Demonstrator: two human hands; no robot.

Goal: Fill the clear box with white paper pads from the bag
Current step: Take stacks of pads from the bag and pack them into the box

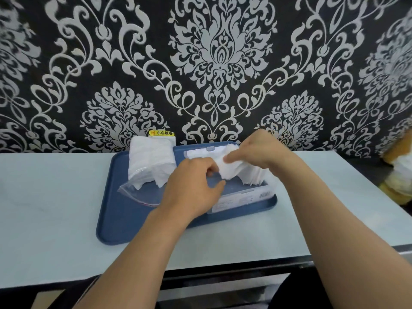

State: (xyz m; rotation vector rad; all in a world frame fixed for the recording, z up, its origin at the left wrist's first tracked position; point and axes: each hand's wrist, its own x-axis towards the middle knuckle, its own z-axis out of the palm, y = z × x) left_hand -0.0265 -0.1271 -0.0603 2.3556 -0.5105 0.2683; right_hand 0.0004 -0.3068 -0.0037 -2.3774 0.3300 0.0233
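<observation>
Over the clear box [245,197], the left hand [191,186] and right hand [260,152] pinch white paper pads [231,169].

A blue tray [116,219] on a pale table [44,197], black-and-white damask wallpaper [220,52], a yellow warning sticker [161,133].

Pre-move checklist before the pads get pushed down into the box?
1. Clear box sits on the blue tray: ok.
2. Lid open at the back: ok.
3. Pads held by left hand and right hand: ok.
4. Stack seated in the box: not ok, still bulging above the rim.
5. Bag still has pads: ok.
6. Room left in the box: cannot tell.
</observation>
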